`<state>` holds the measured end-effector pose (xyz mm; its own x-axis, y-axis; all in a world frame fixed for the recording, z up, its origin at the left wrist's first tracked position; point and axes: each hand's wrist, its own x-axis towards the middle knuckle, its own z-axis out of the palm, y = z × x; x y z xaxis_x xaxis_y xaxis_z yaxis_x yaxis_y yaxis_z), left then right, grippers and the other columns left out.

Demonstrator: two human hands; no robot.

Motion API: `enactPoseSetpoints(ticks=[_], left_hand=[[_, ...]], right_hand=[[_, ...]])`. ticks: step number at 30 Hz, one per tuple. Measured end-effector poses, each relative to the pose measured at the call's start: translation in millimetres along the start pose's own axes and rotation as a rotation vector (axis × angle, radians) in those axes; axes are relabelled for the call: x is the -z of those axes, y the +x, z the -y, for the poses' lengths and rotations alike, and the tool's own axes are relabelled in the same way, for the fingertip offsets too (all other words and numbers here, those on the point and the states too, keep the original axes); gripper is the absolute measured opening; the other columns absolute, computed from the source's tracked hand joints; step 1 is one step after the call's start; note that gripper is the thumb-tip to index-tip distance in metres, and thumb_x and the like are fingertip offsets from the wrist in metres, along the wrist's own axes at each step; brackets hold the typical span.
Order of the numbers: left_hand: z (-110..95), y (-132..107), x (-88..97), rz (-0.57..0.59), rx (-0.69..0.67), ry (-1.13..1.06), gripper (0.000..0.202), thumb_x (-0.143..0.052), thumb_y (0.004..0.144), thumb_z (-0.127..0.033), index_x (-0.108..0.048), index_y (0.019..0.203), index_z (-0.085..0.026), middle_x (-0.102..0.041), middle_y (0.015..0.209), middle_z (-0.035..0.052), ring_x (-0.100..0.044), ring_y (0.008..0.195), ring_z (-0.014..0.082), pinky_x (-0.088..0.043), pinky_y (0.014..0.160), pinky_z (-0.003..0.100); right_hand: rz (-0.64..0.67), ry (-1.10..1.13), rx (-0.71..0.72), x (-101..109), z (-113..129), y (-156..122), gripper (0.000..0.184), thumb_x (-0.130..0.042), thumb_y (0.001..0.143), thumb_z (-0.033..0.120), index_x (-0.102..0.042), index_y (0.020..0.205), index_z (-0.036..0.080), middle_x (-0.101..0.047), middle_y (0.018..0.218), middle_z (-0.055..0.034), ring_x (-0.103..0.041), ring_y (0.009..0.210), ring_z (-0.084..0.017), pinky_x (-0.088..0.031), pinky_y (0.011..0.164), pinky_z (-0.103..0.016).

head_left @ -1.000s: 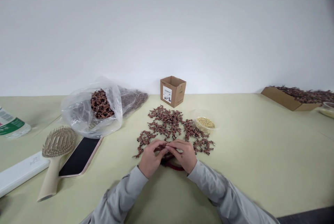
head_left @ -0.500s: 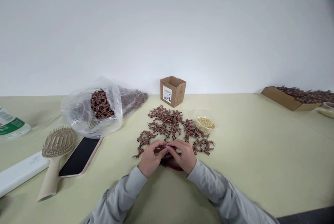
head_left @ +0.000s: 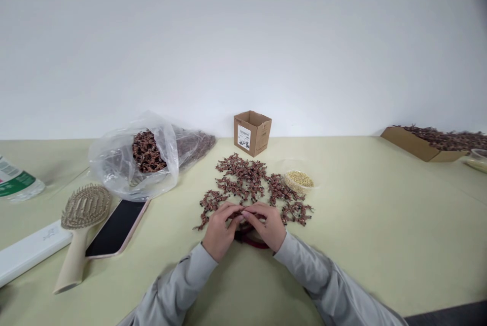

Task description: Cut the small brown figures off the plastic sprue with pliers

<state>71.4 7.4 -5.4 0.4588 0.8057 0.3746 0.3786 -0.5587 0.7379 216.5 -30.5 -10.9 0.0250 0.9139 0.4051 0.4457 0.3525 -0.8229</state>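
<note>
My left hand and my right hand meet in front of me, thumbs and forefingers pinched together at the tips. Whatever sits between the fingertips is too small and covered to make out. Just beyond them spreads a loose pile of small brown figurines, shaped like animals with thin legs or antlers. Under my hands lies a tool with red curved handles, perhaps pliers, its other end mostly hidden. A clear round tub of tiny gold-coloured pieces stands at the pile's right side.
An open cardboard box stands behind the pile. To the left are a clear plastic bag of brown figurines, a phone, a hairbrush and a white case. A cardboard tray of brown pieces lies far right.
Both hands stay pinched together at the same spot. My left hand and wrist have shifted very slightly to the right; the things on the table have not moved.
</note>
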Motion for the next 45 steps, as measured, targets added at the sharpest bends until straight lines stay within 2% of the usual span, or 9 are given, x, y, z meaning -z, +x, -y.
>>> enactPoseSetpoints(ticks=[3, 9, 27, 45], left_hand=[[2.1, 0.2, 0.2, 0.042, 0.029, -0.004, 0.014, -0.052, 0.075, -0.016, -0.062, 0.085, -0.016, -0.063, 0.082, 0.005, -0.059, 0.075, 0.0155, -0.05, 0.067, 0.027], [0.2, 1.9, 2.1, 0.098, 0.053, 0.009, 0.013, -0.051, 0.076, -0.017, -0.062, 0.084, -0.016, -0.064, 0.081, 0.0042, -0.059, 0.074, 0.0151, -0.048, 0.068, 0.026], [-1.6, 1.3, 1.9, 0.107, 0.028, 0.046, 0.01, -0.05, 0.077, -0.016, -0.06, 0.078, -0.017, -0.059, 0.076, 0.0038, -0.055, 0.074, 0.016, -0.043, 0.069, 0.027], [-2.3, 1.2, 1.4, 0.133, 0.036, 0.045, 0.009, -0.048, 0.078, -0.018, -0.058, 0.079, -0.016, -0.059, 0.076, 0.0048, -0.054, 0.072, 0.0159, -0.043, 0.066, 0.026]], right_hand=[[-0.004, -0.019, 0.02, 1.0, 1.0, 0.0, 0.02, -0.048, 0.079, 0.028, -0.066, 0.078, 0.019, -0.064, 0.073, -0.0047, -0.057, 0.067, -0.014, -0.046, 0.062, -0.025], [-0.008, -0.049, 0.053, 0.0, -0.5, -0.9, 0.02, -0.048, 0.08, 0.027, -0.066, 0.077, 0.018, -0.063, 0.071, -0.0044, -0.056, 0.064, -0.013, -0.045, 0.06, -0.024], [0.002, -0.095, 0.075, -0.3, -1.1, -1.1, 0.019, -0.048, 0.08, 0.024, -0.065, 0.076, 0.018, -0.062, 0.071, -0.004, -0.056, 0.065, -0.013, -0.045, 0.062, -0.024], [-0.007, -0.089, 0.078, 1.1, 1.3, 0.2, 0.017, -0.049, 0.08, 0.025, -0.064, 0.077, 0.019, -0.059, 0.073, -0.0042, -0.054, 0.068, -0.014, -0.045, 0.063, -0.026]])
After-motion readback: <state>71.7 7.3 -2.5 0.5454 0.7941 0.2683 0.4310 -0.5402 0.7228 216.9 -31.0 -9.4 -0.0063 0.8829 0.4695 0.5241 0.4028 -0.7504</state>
